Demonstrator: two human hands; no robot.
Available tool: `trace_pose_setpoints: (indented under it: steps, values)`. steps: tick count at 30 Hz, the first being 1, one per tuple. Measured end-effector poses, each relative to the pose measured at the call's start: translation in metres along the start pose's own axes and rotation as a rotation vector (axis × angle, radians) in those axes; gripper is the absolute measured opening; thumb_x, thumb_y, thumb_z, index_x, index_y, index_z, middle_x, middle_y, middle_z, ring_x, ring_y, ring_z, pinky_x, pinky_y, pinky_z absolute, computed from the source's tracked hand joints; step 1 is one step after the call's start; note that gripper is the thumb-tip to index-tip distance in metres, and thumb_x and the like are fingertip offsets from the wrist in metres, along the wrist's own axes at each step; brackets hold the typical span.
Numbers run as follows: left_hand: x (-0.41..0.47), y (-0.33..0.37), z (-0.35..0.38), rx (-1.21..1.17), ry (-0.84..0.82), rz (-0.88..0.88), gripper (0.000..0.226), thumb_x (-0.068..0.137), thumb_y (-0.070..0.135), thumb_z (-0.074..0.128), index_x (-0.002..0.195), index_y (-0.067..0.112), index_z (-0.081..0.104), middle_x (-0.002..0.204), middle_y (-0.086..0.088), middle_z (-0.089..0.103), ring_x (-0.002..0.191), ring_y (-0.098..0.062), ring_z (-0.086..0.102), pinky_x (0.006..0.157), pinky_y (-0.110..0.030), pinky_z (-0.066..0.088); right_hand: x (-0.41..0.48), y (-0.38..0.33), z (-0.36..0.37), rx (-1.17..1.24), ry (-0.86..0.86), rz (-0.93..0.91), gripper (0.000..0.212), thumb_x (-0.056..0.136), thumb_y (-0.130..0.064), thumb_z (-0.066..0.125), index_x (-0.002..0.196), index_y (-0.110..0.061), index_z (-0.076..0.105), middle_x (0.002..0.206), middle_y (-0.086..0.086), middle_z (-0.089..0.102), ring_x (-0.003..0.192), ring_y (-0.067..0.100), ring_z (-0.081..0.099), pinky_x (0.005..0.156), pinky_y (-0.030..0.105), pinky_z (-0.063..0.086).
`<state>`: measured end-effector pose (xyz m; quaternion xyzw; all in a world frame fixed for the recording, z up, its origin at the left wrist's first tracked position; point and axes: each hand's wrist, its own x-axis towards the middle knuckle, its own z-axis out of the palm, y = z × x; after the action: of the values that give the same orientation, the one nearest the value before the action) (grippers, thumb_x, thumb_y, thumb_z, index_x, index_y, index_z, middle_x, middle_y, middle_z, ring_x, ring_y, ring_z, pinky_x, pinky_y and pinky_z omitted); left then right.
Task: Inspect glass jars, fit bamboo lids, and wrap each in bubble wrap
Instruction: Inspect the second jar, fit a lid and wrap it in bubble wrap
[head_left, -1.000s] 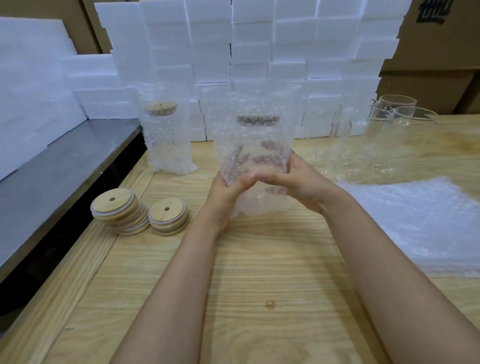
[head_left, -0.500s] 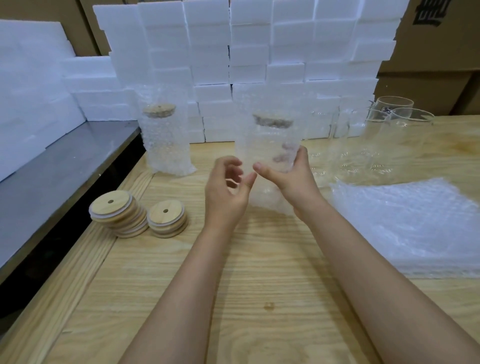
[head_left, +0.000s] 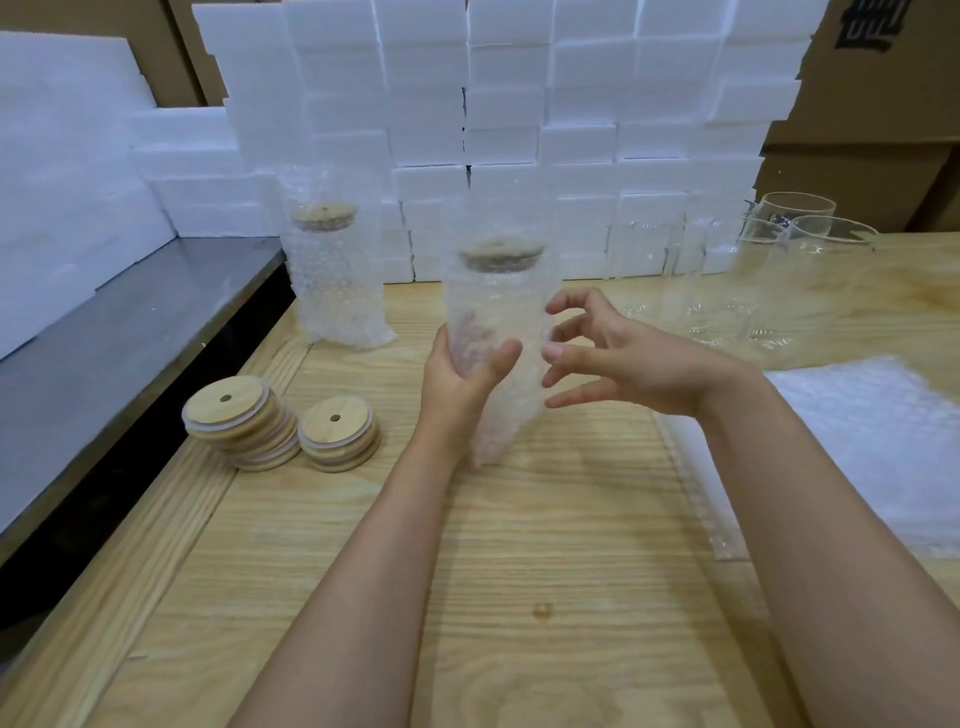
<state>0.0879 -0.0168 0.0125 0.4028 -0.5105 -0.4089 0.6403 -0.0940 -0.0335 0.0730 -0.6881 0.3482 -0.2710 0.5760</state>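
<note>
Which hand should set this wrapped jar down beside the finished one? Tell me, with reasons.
Left, probably. The left hand grips the wrapped jar, and the finished jar stands to its left. The right hand hovers beside the jar, fingers spread, holding nothing.

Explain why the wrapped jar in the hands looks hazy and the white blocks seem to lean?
Head view: the wrapped jar, gripped by the left hand, is smeared, likely by motion blur; head view: the wide-angle lens bows the foam blocks toward the edges; light is soft, with faint shadows under the lid stacks.
</note>
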Motion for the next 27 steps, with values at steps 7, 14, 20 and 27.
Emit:
trace_pose_setpoints:
  steps: [7,14,20,27]
  values:
    - [0.002,0.003,-0.005,-0.190,-0.013,-0.103,0.065,0.059,0.040,0.074,0.112,0.004,0.061,0.102,-0.014,0.066,0.095,-0.030,0.065,0.085,-0.047,0.053,0.001,-0.002,0.000,0.036,0.040,-0.103,0.042,0.078,-0.028,0.072,0.115,-0.019,0.057,0.096,0.005,0.057,0.087,0.021,0.068,0.075,0.032,0.056]
    - [-0.002,0.009,-0.006,-0.187,-0.185,-0.154,0.089,0.061,0.041,0.075,0.130,-0.008,0.050,0.125,-0.030,0.058,0.114,-0.040,0.060,0.097,-0.053,0.049,0.017,0.027,0.027,-0.147,0.117,-0.067,0.113,0.059,-0.035,0.089,0.146,-0.030,0.017,0.129,-0.012,0.051,0.115,0.002,0.057,0.098,0.026,0.049]
    - [0.002,0.002,-0.015,-0.205,-0.241,-0.141,0.075,0.073,0.032,0.066,0.134,-0.007,0.047,0.130,-0.030,0.055,0.121,-0.042,0.054,0.103,-0.057,0.042,0.027,0.045,0.050,0.028,0.285,-0.187,0.084,0.071,-0.004,0.082,0.135,-0.020,0.030,0.124,-0.001,0.060,0.108,0.006,0.064,0.085,0.023,0.053]
    - [-0.010,-0.004,-0.005,0.235,0.158,0.153,0.073,0.074,0.049,0.057,0.133,0.008,0.046,0.122,-0.002,0.056,0.116,-0.012,0.055,0.097,-0.031,0.044,0.044,0.053,0.067,-0.052,0.580,-0.216,0.095,0.065,-0.022,0.088,0.131,-0.025,0.019,0.124,-0.004,0.054,0.108,0.004,0.061,0.085,0.021,0.052]
